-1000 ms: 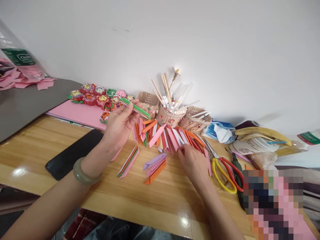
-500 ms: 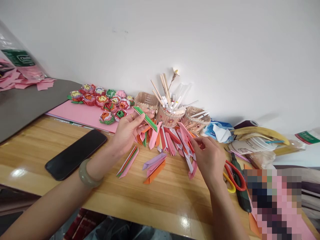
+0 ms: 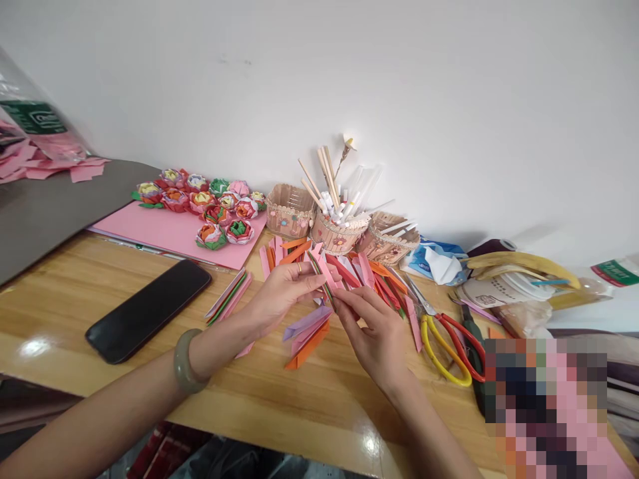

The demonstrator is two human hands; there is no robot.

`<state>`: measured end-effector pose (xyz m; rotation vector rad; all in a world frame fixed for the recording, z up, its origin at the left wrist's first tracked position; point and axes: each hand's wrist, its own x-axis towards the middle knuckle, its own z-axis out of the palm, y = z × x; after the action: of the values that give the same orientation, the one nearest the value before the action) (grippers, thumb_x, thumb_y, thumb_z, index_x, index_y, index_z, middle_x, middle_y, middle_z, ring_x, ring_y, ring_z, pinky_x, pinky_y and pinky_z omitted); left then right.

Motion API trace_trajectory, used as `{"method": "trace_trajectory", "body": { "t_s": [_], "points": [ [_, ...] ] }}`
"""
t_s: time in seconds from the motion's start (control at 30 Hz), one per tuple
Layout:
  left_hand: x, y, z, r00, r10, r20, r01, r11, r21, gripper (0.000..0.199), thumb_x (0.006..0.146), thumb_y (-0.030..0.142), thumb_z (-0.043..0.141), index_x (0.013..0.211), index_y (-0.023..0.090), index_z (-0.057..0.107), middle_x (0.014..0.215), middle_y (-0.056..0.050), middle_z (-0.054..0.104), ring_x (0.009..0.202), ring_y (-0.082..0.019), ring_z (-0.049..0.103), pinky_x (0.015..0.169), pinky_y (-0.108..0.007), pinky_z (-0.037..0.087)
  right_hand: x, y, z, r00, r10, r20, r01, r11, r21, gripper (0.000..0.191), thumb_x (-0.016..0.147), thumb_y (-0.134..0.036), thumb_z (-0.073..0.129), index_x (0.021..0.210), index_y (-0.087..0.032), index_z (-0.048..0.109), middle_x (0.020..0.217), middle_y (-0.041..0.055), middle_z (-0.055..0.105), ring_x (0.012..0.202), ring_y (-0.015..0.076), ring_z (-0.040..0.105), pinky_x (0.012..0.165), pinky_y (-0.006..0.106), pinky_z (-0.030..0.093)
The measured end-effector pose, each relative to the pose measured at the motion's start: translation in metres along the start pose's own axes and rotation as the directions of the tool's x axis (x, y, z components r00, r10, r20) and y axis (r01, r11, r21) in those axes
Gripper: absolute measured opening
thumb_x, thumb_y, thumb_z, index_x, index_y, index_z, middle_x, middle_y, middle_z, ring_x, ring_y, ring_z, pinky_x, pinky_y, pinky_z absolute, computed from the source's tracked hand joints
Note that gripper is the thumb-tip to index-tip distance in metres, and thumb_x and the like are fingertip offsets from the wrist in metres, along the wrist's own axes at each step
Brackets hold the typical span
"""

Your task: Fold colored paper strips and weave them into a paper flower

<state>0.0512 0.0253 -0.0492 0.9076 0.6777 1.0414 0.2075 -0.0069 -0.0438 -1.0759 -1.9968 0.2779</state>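
Note:
Between my two hands is a small stack of folded paper strips [image 3: 322,271], pink with green edges showing. My left hand [image 3: 287,293], a bangle on its wrist, pinches the stack from the left side. The fingertips of my right hand [image 3: 372,329] close on its lower right end. Just below, a lilac, pink and orange bundle of folded strips [image 3: 308,332] lies on the wooden table [image 3: 279,406]. Another folded bundle [image 3: 229,298] rests beside my left forearm, partly hidden. Behind my hands spreads a pile of colourful folded strips [image 3: 387,283].
Scissors [image 3: 446,359] with red and yellow handles lie at the right. A black phone [image 3: 150,309] is at the left. Paper flowers [image 3: 202,201] sit on pink paper [image 3: 134,223]. Decorated baskets [image 3: 339,233], one full of sticks and pens, stand against the wall near a tissue pack [image 3: 432,256].
My right hand has moved left from the pile, bringing a pink strip to the green-edged stack in my left hand. Both hands now meet on the stack, which has turned more upright.

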Motion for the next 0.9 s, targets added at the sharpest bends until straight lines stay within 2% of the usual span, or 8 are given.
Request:
{"method": "trace_trajectory", "body": {
  "t_s": [0.1, 0.23, 0.4, 0.57, 0.7, 0.8, 0.9],
  "points": [
    [0.001, -0.001, -0.001, 1.0, 0.026, -0.007, -0.026, 1.0, 0.014, 0.017, 0.073, 0.024, 0.063, 0.087, 0.017, 0.069, 0.09, -0.005, 0.067, 0.081, -0.014, 0.059, 0.077, -0.027, 0.044, -0.001, 0.003, 0.0, 1.0, 0.003, 0.03, -0.002, 1.0, -0.022, 0.021, 0.085, -0.013, 0.048, 0.098, -0.018, 0.063, 0.077, 0.0048, 0.059, 0.07, 0.0139, 0.057, 0.06, 0.025, 0.048],
    [0.002, -0.001, -0.002, 0.999, 0.034, -0.042, -0.031, 0.996, 0.087, 0.018, 0.071, 0.025, 0.065, 0.086, 0.016, 0.069, 0.084, -0.006, 0.067, 0.076, -0.014, 0.057, 0.066, -0.025, 0.042, -0.002, 0.008, 0.0, 0.997, -0.002, 0.079, 0.008, 0.998, -0.068, 0.025, 0.086, -0.016, 0.045, 0.104, -0.021, 0.062, 0.079, 0.0041, 0.055, 0.07, 0.0138, 0.055, 0.058, 0.026, 0.046],
    [0.003, -0.002, -0.003, 0.999, 0.041, -0.017, -0.039, 0.993, 0.113, 0.016, 0.071, 0.025, 0.065, 0.083, 0.015, 0.069, 0.082, -0.005, 0.067, 0.074, -0.013, 0.057, 0.065, -0.024, 0.041, -0.004, 0.011, 0.002, 0.995, -0.02, 0.094, 0.031, 0.992, -0.125, 0.029, 0.086, -0.015, 0.043, 0.108, -0.023, 0.061, 0.08, 0.0044, 0.05, 0.069, 0.0138, 0.051, 0.057, 0.026, 0.044],
    [0.003, 0.001, -0.003, 0.999, -0.001, -0.037, 0.001, 1.0, -0.004, 0.016, 0.07, 0.025, 0.066, 0.082, 0.014, 0.068, 0.081, -0.005, 0.067, 0.075, -0.012, 0.058, 0.068, -0.024, 0.043, -0.004, 0.011, 0.002, 0.991, -0.025, 0.13, 0.048, 0.983, -0.176, 0.034, 0.087, -0.016, 0.042, 0.117, -0.024, 0.055, 0.085, 0.0058, 0.048, 0.074, 0.0155, 0.05, 0.058, 0.027, 0.045],
    [0.003, 0.002, -0.004, 0.999, -0.031, -0.024, 0.027, 0.987, -0.159, 0.012, 0.071, 0.022, 0.066, 0.079, 0.014, 0.067, 0.08, -0.003, 0.067, 0.075, -0.01, 0.059, 0.073, -0.023, 0.045, -0.003, 0.011, 0.001, 0.99, -0.096, 0.102, 0.107, 0.988, -0.111, 0.039, 0.087, -0.019, 0.045, 0.126, -0.025, 0.047, 0.092, 0.0071, 0.049, 0.078, 0.0164, 0.05, 0.063, 0.03, 0.046],
    [0.003, 0.001, -0.003, 0.997, -0.049, -0.052, 0.035, 0.971, -0.236, 0.008, 0.071, 0.019, 0.066, 0.077, 0.014, 0.066, 0.08, -0.001, 0.066, 0.074, -0.009, 0.059, 0.074, -0.022, 0.045, -0.003, 0.011, 0.003, 0.99, -0.12, 0.072, 0.127, 0.988, -0.092, 0.044, 0.087, -0.019, 0.046, 0.13, -0.024, 0.042, 0.087, 0.0063, 0.049, 0.072, 0.0153, 0.049, 0.059, 0.029, 0.046],
    [0.002, -0.003, -0.001, 0.996, -0.077, -0.035, 0.065, 0.96, -0.272, 0.007, 0.07, 0.018, 0.066, 0.076, 0.014, 0.066, 0.077, -0.001, 0.066, 0.072, -0.009, 0.059, 0.074, -0.022, 0.046, -0.003, 0.01, 0.006, 0.991, -0.127, 0.036, 0.13, 0.984, -0.124, 0.043, 0.087, -0.013, 0.044, 0.128, -0.025, 0.045, 0.079, 0.0039, 0.049, 0.067, 0.0134, 0.051, 0.055, 0.026, 0.046]
  ]
}}
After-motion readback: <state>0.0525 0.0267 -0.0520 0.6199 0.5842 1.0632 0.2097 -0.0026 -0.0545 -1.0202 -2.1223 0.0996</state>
